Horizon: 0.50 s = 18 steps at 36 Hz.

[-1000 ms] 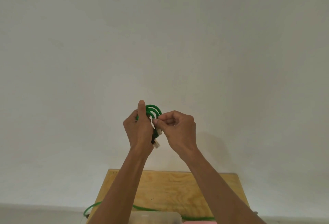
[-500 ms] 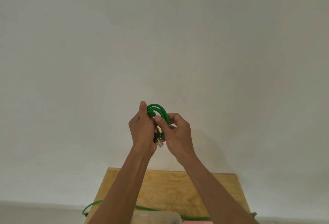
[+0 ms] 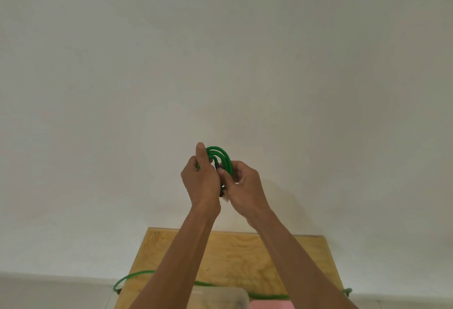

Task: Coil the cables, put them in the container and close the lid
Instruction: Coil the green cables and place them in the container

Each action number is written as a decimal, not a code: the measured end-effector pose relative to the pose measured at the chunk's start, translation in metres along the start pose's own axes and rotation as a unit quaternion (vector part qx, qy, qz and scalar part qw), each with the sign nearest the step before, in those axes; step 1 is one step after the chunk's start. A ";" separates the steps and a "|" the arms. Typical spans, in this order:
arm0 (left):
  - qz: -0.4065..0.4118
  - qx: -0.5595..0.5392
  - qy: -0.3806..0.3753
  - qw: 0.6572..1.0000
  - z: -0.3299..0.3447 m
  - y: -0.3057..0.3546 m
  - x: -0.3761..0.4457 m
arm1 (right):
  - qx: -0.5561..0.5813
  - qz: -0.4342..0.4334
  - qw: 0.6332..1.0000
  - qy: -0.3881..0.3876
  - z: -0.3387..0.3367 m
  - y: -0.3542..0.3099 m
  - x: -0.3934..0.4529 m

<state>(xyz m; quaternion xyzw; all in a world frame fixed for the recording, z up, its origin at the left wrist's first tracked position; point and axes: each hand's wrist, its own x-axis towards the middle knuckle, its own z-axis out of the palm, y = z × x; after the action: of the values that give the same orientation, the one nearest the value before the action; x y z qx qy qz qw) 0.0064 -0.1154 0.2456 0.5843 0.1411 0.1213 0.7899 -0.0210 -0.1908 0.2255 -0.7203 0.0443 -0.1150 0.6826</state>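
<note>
Green cable coil (image 3: 219,157): held raised before the wall, well above the desk (image 3: 245,252). Gripped by the left hand (image 3: 201,181), thumb extended upward; pinched by the right hand (image 3: 244,189) at its side. Clear container (image 3: 220,297): on the desk's near edge.

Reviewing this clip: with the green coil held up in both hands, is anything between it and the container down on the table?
Nothing visible blocks the way. The green coil is held up by the left hand and right hand, high above the table. The container sits at the bottom edge under the forearms; whether its lid is on can't be told.
</note>
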 end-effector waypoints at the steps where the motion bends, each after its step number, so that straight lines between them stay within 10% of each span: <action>1: 0.007 0.006 0.011 1.000 0.002 -0.002 -0.001 | 0.002 0.003 1.000 0.007 0.002 0.001 0.001; 18: 0.037 0.039 -0.001 0.999 0.005 -0.009 0.002 | -0.076 0.051 0.994 0.056 0.010 -0.002 0.017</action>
<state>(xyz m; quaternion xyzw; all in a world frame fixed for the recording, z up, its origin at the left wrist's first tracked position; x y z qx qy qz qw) 0.0100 -0.1218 0.2381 0.6194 0.1237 0.1443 0.7618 -0.0026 -0.1846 0.2292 -0.7596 0.1277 -0.1168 0.6270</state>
